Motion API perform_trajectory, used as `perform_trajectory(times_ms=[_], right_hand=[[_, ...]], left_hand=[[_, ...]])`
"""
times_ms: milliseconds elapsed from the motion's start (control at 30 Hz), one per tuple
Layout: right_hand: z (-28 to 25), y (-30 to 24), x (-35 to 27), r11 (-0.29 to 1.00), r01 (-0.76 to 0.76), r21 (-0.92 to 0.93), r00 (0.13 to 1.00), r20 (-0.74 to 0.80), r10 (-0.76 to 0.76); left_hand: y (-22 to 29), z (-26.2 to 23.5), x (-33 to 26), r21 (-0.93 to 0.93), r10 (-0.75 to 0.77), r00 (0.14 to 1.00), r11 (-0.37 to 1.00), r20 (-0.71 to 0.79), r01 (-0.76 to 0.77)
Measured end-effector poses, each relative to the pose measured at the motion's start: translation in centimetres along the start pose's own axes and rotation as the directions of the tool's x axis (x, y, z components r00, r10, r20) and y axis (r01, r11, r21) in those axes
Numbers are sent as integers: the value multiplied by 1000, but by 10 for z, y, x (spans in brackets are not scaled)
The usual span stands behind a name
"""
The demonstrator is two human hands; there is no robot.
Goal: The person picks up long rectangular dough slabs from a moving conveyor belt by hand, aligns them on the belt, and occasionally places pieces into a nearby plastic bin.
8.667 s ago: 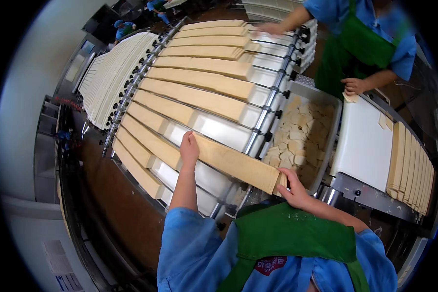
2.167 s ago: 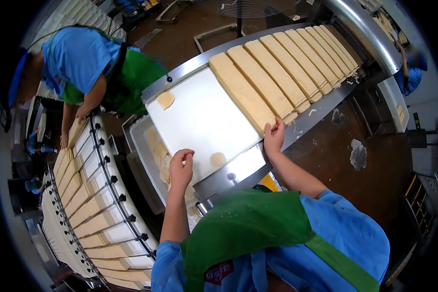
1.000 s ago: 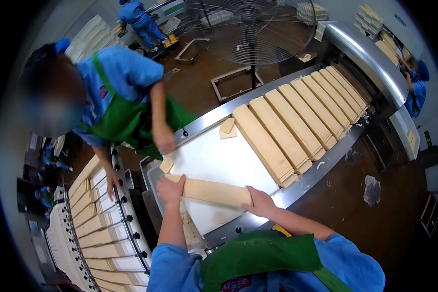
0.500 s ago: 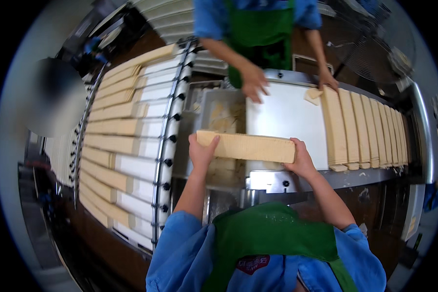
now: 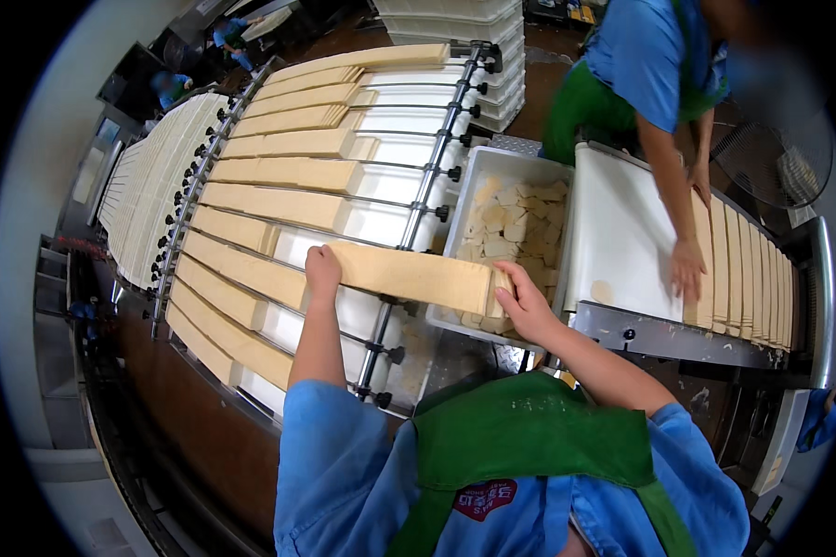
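Note:
Between my two hands I carry a long, pale-yellow stack of thin dough sheets (image 5: pixel 413 274), lying lengthwise over the gap between the lane table and a grey-white bin. My left hand (image 5: pixel 322 271) grips its left end, over the rack lanes. At its right end, above the near part of the bin (image 5: pixel 448 227), my right hand (image 5: pixel 525 304) is closed round it, where a few sheets stand slightly apart. Similar dough stacks (image 5: pixel 274 174) lie in the white lanes of the slanting table to the left, divided by thin metal rods.
Loose dough pieces (image 5: pixel 515 218) fill the bin. On the right, a white conveyor belt (image 5: pixel 622 232) bears more upright dough rows (image 5: pixel 748 269). A co-worker's hand (image 5: pixel 687 267) touches the nearest row. Black knobs (image 5: pixel 441 213) stick out along the metal rail. White stacked crates (image 5: pixel 464 28) stand behind.
My hands and the dough stack have moved left, from over the belt's edge toward the lanes. My view has turned left. The co-worker's arm now reaches over the belt to the dough rows.

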State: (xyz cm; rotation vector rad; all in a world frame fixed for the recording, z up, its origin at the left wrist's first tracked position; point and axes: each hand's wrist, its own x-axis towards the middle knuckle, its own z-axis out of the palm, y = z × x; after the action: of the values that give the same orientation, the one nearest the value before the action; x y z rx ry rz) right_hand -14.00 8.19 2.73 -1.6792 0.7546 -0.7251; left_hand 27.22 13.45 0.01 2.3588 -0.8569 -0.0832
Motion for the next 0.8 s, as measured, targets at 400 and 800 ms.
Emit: perform_trajectory(times_ms=[400,800], right_hand=[[108,-22,76,995,-27,-96,1000,6,27],[142,-7,91,968,-249,-16,968,7,250]], left_hand=[[-83,-41,121,54,-169,918,986,358,160],[-98,-52,104,347,302,948,882,103,-318]])
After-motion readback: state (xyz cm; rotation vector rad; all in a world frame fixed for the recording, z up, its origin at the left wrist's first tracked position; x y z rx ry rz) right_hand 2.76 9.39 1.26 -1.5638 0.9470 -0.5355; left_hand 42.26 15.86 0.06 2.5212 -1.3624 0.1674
